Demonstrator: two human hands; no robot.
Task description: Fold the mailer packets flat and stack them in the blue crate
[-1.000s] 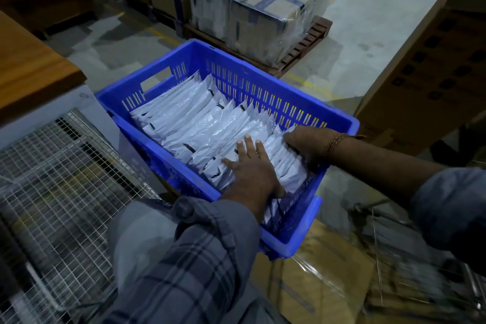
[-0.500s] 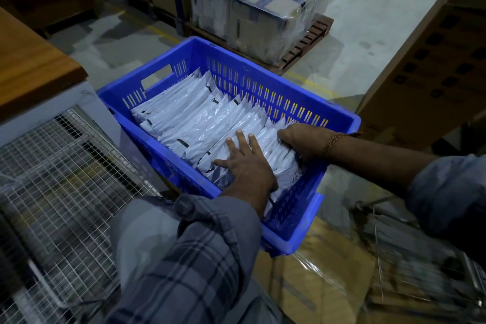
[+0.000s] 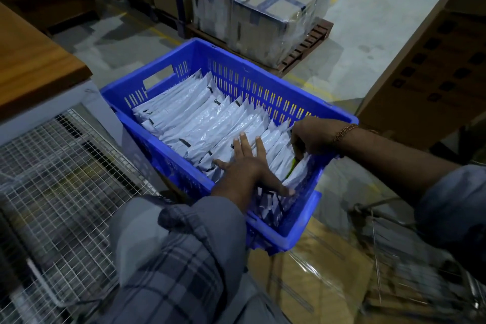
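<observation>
The packets (image 3: 210,123) stand on edge in a row filling the crate (image 3: 265,73), long axes running across it. The left hand (image 3: 247,166) presses flat, fingers spread, on the near packets. The right hand (image 3: 313,137), curled, pinches the end packet; its fingertips are hidden.

So the crate (image 3: 265,79) is the anchor here. Inside it the mailer packets (image 3: 200,116) stand on edge in a row running from its far-left wall to its near-right end. Both hands are in the near-right end: left hand (image 3: 247,166) flat on the packets, right hand (image 3: 313,137) just beside it at the right wall. Left of the crate is the table (image 3: 34,66), with a wire mesh rack (image 3: 52,179) below it. Behind the crate, wrapped boxes (image 3: 265,13) sit on a pallet (image 3: 307,47). Under the crate's near end there's a cardboard box (image 3: 315,271).
</observation>
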